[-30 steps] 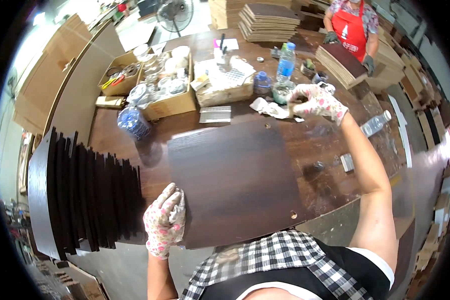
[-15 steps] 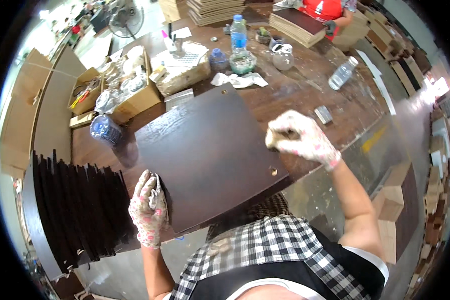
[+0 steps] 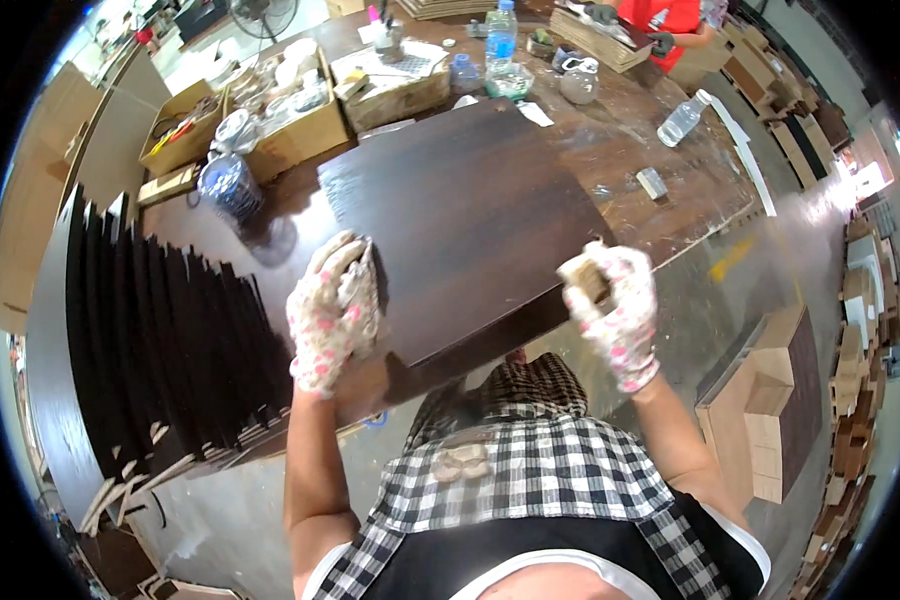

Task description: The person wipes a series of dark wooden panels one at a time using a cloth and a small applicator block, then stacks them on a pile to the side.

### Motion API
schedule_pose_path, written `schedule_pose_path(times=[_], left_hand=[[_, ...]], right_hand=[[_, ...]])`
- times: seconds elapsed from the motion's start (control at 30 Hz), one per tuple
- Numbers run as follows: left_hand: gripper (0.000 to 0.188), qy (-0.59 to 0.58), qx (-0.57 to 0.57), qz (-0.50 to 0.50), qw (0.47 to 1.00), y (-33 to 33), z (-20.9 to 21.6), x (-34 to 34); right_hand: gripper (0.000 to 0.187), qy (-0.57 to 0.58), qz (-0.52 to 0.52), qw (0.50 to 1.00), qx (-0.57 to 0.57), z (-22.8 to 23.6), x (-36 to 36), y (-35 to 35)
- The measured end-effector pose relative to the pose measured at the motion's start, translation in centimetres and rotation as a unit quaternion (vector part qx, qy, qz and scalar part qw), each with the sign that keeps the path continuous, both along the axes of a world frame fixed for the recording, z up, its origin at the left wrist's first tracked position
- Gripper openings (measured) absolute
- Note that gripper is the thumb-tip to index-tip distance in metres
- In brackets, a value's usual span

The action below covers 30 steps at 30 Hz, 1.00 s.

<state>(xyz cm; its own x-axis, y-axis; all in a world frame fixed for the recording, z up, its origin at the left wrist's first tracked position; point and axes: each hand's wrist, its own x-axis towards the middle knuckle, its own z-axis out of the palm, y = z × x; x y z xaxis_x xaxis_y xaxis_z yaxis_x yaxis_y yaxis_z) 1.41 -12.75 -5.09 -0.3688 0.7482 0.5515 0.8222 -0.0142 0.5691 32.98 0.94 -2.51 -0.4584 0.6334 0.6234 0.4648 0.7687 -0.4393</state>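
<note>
A dark brown rectangular wooden panel lies flat at the near side of the workbench. My left hand, in a white glove with pink spots, is at the panel's left edge. Its fingers are closed around what looks like a crumpled whitish rag. At the panel's near right corner, my right hand wears a matching glove. Between its thumb and fingers is a small tan block, whose material I cannot make out.
A stack of dark panels stands on edge at left. Behind are a blue plastic jug, an open carton, and a water bottle. A small grey block and clear bottle lie right. A co-worker's gloved hand is beyond.
The view has shifted, so panel and bench sit higher in it. My right hand has come nearer, to the panel's near right corner. The brass-coloured holes seen earlier no longer show.
</note>
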Motion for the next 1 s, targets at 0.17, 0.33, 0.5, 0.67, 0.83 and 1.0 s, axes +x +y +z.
schedule_pose_path(times=[0.17,0.33,0.5,0.67,0.83,1.0], left_hand=[[0.027,0.007,0.014,0.011,1.000,0.2,-0.7,0.3],[0.029,0.021,0.015,0.012,1.000,0.4,-0.6,0.3],[0.033,-0.007,0.049,0.006,0.999,0.5,-1.6,0.2],[0.035,-0.044,0.042,-0.002,0.998,0.2,-1.7,0.2],[0.032,-0.095,0.066,0.006,0.993,-0.9,-2.3,-0.7],[0.030,-0.325,0.165,0.142,0.920,-5.3,-2.7,-1.4]], right_hand=[[0.039,-0.053,0.293,0.954,-0.023,0.1,-8.0,-7.3],[0.046,-0.005,0.335,0.942,0.021,1.5,-10.9,-9.0],[0.032,-0.016,0.213,0.976,0.045,0.3,-6.2,-4.1],[0.031,-0.061,-0.071,0.995,0.032,1.8,3.6,4.2],[0.046,0.010,0.064,0.984,-0.166,3.9,2.9,8.6],[0.029,-0.102,0.507,0.856,0.016,7.7,-10.2,2.9]])
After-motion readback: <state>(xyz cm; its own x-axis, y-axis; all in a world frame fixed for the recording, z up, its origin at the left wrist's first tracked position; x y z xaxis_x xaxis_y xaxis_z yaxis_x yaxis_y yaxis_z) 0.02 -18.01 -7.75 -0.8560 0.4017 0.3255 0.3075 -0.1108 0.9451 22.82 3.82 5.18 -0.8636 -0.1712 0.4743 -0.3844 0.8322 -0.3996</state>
